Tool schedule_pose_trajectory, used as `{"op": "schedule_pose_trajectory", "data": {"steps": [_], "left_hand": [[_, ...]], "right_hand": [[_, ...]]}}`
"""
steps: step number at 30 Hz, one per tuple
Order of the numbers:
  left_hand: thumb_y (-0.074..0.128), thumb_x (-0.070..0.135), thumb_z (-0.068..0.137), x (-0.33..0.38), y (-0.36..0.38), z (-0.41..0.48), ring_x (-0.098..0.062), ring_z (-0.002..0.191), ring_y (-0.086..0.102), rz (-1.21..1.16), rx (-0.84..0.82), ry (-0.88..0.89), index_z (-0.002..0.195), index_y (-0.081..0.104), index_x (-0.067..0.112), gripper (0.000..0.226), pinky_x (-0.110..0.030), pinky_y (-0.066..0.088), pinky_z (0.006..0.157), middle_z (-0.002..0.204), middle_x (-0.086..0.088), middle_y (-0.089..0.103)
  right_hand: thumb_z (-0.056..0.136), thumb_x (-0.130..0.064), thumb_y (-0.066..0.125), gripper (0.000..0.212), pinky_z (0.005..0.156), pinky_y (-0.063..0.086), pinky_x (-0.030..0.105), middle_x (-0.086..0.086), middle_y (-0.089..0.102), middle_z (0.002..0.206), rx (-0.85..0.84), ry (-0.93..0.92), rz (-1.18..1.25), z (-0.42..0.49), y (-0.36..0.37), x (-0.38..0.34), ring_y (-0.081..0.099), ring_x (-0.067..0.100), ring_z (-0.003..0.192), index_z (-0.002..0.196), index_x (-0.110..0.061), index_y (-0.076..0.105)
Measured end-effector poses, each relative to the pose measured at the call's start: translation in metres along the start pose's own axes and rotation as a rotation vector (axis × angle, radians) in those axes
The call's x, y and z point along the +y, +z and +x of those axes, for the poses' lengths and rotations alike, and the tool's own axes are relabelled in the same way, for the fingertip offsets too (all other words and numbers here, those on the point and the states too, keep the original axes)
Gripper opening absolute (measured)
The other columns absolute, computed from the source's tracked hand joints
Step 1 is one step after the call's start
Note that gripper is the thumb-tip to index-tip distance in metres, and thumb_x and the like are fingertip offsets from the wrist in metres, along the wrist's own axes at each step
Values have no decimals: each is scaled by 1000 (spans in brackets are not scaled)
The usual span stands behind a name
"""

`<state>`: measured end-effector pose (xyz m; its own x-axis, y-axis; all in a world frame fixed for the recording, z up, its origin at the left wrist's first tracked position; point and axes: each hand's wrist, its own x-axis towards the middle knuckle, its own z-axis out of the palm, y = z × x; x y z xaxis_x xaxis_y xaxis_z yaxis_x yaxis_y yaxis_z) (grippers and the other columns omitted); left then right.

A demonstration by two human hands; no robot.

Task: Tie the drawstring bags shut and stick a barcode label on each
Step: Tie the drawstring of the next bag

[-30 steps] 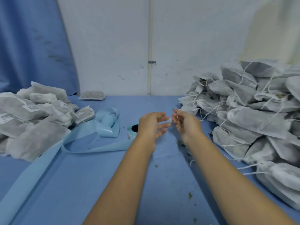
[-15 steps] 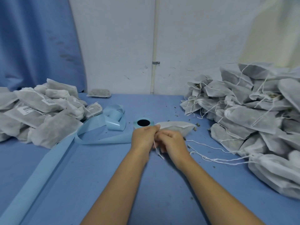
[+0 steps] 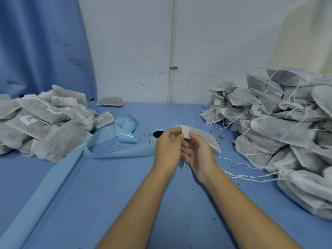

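Note:
A white drawstring bag lies in the middle of the blue table, its mouth raised between my hands. My left hand pinches the top edge of the bag's mouth. My right hand holds the bag from the right, with the thumb on the fabric. A piece of drawstring hangs down between my palms. The label roll stands just behind my left hand. Its light-blue backing strip trails away to the left.
A heap of labelled bags fills the left side of the table. A larger heap of unlabelled bags with loose strings fills the right. One flat bag lies at the back by the wall. Crumbs dot the table.
My hands have lifted the bag's mouth off the table and spread slightly apart; half a second ago they were pressed together low on it. One second ago they held no bag.

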<state>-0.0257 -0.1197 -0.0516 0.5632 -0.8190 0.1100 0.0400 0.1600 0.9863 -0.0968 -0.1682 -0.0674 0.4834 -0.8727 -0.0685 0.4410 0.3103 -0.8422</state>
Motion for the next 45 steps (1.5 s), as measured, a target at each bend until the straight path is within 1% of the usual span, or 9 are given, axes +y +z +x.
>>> {"op": "schedule_pose_trajectory", "data": {"steps": [4, 14, 21, 25, 27, 29, 35, 41, 45], "left_hand": [[49, 11, 94, -5, -1, 0, -7, 34, 48, 141, 11, -43, 87, 53, 9, 8, -19, 38, 40, 40, 8, 53], [46, -2, 89, 1, -6, -1, -6, 37, 42, -11, 22, -48, 82, 62, 17, 25, -16, 37, 38, 56, -1, 48], [45, -2, 87, -5, -8, 3, -8, 45, 41, -5, 15, -53, 84, 63, 20, 29, -18, 33, 45, 52, 6, 49], [49, 3, 88, -6, -6, 6, -2, 68, 57, 119, 44, 57, 84, 65, 22, 25, -15, 42, 63, 78, 6, 64], [49, 4, 86, -6, -8, 5, 5, 59, 53, 225, 99, 124, 89, 62, 23, 23, -9, 38, 54, 77, 8, 62], [51, 7, 85, -8, -14, 6, -2, 69, 54, 315, 184, 157, 93, 58, 23, 19, -16, 38, 58, 80, 10, 59], [51, 10, 81, -10, -30, 8, -11, 49, 41, 434, 336, 195, 89, 50, 20, 13, -29, 29, 49, 43, 9, 40], [46, 15, 86, -16, -31, -1, -27, 71, 53, 752, 244, 294, 93, 50, 19, 9, -35, 35, 58, 64, 0, 50], [47, 19, 90, -13, -27, -5, -18, 84, 55, 697, 343, 357, 86, 63, 16, 17, -25, 32, 66, 93, 4, 65]], "right_hand": [[100, -24, 41, 31, 46, 47, 24, 9, 72, 105, 26, -59, -83, 1, 0, 2, 65, 16, 70, 110, -4, 62], [92, -16, 54, 26, 48, 48, 20, 5, 59, 57, -31, -112, -257, -2, 5, 5, 56, 13, 49, 70, -5, 63], [90, -3, 55, 25, 50, 52, 21, 10, 66, 62, -8, -87, -190, -7, 7, 0, 63, 15, 52, 68, -3, 68], [91, -9, 55, 13, 83, 49, 25, 5, 70, 84, 61, 33, -39, 0, 10, 0, 64, 13, 78, 89, -6, 67], [92, -12, 54, 13, 78, 45, 21, -4, 70, 74, 95, 77, 41, 4, 10, -6, 60, 7, 75, 87, -12, 66], [92, -13, 53, 15, 68, 43, 16, -8, 70, 68, 137, 108, 109, 6, 8, -14, 58, 5, 73, 84, -14, 66], [92, -13, 56, 16, 62, 42, 13, -9, 72, 72, 147, 105, 94, 6, 8, -8, 60, 2, 74, 83, -15, 68], [94, -20, 55, 18, 69, 43, 17, -10, 71, 81, 114, 15, 14, 7, 3, -5, 61, 3, 76, 82, -21, 68], [95, -20, 55, 18, 72, 45, 20, -11, 72, 85, 85, 1, -55, 5, 2, 0, 62, 3, 79, 85, -22, 69]]}}
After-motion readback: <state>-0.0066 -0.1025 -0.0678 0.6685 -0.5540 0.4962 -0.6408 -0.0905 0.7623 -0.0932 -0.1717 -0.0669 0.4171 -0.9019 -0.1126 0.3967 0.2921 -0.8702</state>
